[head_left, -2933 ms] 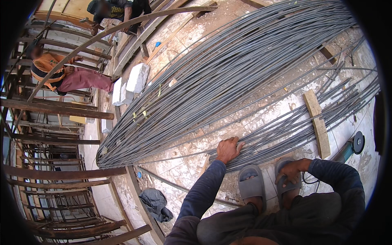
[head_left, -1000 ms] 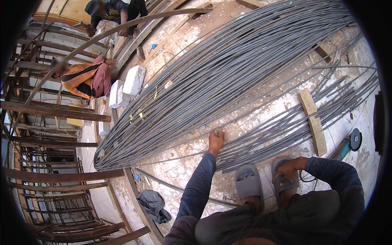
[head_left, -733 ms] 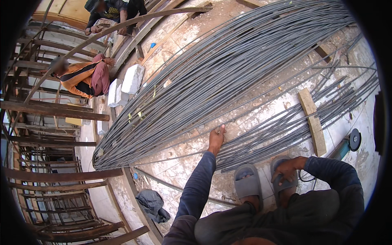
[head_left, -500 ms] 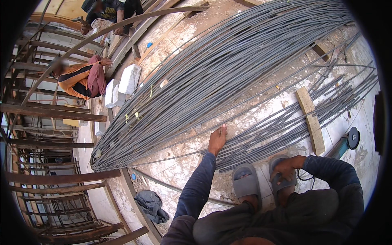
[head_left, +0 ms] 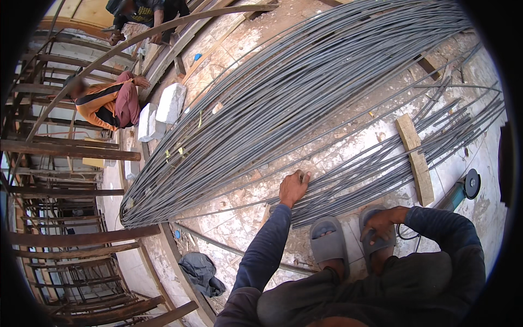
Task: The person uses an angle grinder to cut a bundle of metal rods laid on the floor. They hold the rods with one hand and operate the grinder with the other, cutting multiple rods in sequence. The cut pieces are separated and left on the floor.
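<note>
The left hand [head_left: 293, 188] is laid on the near end of the smaller steel rod bundle [head_left: 381, 169], fingers closed over rods. The right hand [head_left: 381, 223], just below that bundle, is rested on a grey sandal [head_left: 376, 240]; its grasp cannot be told.

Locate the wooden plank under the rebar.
Head view, right side: the plank lies crosswise under the smaller rebar bundle, just above the right hand and left of the angle grinder.

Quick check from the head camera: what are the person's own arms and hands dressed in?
Both arms wear long dark blue sleeves, creased, reaching the wrists. The left hand and right hand are bare: no gloves, and no watch or rings that I can make out.
</note>
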`<state>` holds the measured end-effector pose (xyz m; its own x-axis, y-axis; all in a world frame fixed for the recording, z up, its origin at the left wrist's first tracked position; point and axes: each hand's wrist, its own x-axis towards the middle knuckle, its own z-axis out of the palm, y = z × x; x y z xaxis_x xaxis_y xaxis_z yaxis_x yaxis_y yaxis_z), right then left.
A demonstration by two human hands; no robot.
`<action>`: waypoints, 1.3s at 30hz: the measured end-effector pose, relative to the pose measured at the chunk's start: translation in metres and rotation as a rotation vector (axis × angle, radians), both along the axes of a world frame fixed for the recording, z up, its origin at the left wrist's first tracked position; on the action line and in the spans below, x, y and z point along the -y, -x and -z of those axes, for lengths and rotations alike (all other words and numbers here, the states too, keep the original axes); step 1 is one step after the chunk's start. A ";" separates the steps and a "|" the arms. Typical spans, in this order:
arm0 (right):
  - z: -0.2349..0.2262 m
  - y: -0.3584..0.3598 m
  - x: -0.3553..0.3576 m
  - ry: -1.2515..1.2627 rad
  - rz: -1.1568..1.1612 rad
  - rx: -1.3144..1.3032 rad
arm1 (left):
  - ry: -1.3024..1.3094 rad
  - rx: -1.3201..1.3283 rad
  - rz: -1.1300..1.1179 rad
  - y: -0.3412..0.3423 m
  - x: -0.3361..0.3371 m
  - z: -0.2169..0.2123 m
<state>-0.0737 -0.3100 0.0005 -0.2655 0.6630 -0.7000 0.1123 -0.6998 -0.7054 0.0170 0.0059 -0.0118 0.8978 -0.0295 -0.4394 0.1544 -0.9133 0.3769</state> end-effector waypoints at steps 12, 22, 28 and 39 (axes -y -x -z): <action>0.003 0.001 0.002 0.008 0.029 -0.023 | -0.003 0.036 -0.004 0.001 -0.001 0.002; 0.010 0.003 0.004 -0.017 0.044 -0.019 | -0.001 0.025 -0.007 0.001 -0.002 0.003; 0.006 0.002 0.002 -0.006 0.021 -0.017 | -0.001 0.033 0.004 0.001 -0.002 0.003; 0.009 0.003 0.002 0.000 0.018 -0.012 | -0.002 0.036 0.011 0.002 -0.003 0.005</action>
